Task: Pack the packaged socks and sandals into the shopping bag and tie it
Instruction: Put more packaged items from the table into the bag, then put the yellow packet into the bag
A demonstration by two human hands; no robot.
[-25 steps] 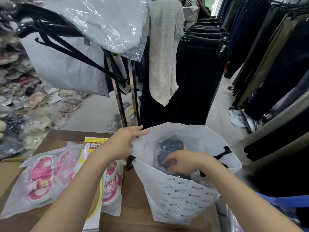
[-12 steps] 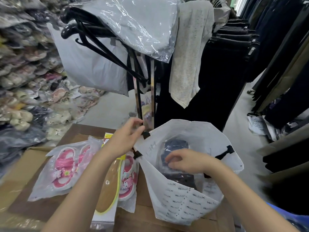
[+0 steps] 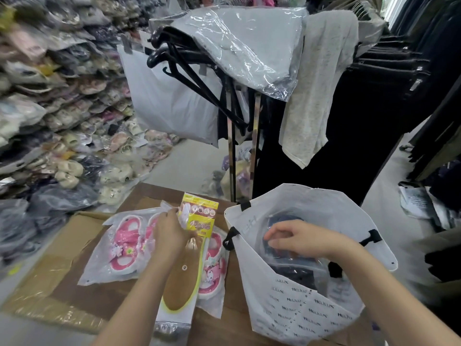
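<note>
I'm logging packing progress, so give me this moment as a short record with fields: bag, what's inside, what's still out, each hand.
bag: white shopping bag, upright on the table, mouth open, untied
inside: dark packaged item, partly hidden
still out: pink sandals pack; second sandals pack; insole pack with yellow card lying over it
left hand: on the packs, fingers at the yellow card
right hand: inside the bag, on the dark item

A clothing shop: trousers on racks (image 3: pixel 389 78), heaps of bagged shoes (image 3: pixel 50 116), black hangers (image 3: pixel 189 63).
</note>
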